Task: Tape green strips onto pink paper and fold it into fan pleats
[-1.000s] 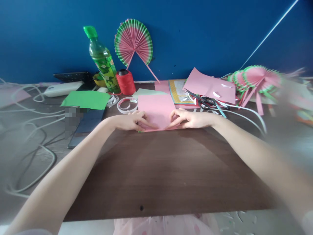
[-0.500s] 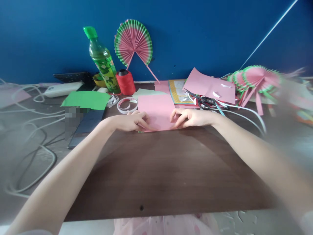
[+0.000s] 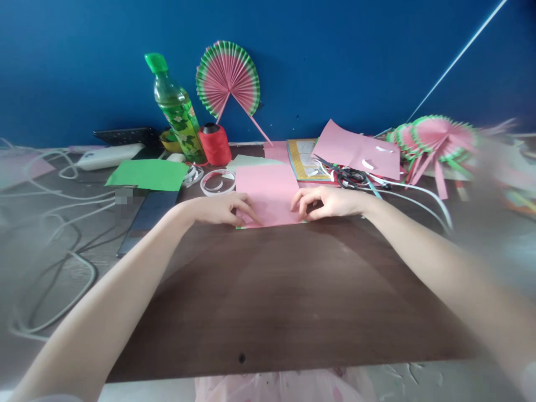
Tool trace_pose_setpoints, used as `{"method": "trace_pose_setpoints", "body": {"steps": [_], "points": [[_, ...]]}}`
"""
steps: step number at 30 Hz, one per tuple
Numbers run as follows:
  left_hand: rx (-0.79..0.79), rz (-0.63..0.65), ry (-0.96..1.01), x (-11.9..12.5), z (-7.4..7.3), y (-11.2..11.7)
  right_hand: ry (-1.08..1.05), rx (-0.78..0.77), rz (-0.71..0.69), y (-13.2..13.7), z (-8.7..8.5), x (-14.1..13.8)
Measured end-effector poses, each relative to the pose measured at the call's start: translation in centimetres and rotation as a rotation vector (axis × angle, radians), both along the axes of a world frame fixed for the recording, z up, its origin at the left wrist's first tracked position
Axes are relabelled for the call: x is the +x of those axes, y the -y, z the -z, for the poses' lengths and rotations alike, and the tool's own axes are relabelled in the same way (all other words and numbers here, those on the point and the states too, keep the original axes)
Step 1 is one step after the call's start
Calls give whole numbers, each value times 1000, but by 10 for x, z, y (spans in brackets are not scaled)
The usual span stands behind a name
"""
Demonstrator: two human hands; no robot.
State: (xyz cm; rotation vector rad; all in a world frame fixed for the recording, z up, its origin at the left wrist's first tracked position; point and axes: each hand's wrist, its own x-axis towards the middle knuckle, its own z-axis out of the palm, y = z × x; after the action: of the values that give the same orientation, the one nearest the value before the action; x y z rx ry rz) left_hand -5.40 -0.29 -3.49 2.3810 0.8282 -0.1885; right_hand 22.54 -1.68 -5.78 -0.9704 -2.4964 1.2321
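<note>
A pink paper sheet (image 3: 268, 187) lies flat on the dark wooden table (image 3: 268, 301), with a thin green edge showing along its near side. My left hand (image 3: 220, 209) rests on the sheet's near left corner, fingers pinched down on the paper. On the near right corner my right hand (image 3: 329, 202) presses likewise, its fingers curled onto the edge. Both hands sit at the fold line closest to me.
A green bottle (image 3: 176, 111), a red thread spool (image 3: 215, 144) and a pink-and-green paper fan (image 3: 228, 78) stand at the blue wall. Tape roll (image 3: 218, 181), green paper (image 3: 146, 174), a phone (image 3: 144, 215) and cables (image 3: 54, 223) lie left. Scissors (image 3: 352, 177), pink sheets and more fans (image 3: 435, 139) lie right.
Both hands have slid apart along the sheet's near edge, from near its middle toward the two corners. The view has tilted slightly.
</note>
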Motion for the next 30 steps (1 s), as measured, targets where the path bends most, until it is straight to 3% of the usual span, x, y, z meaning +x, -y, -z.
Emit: {"method": "trace_pose_setpoints", "body": {"steps": [7,13,18,23,30], "points": [[228,-25,-62,19,-2,19,42,72,-69,1,-10,-4],[300,-48,-28,20,1,23,116,93,57,8,-16,-8],[335,-166,-6,21,-8,25,137,290,99,10,-17,-13],[265,-281,130,20,-21,25,50,499,202,16,-29,-17],[237,-430,399,16,-30,25,-75,356,338,24,-51,-9]]}}
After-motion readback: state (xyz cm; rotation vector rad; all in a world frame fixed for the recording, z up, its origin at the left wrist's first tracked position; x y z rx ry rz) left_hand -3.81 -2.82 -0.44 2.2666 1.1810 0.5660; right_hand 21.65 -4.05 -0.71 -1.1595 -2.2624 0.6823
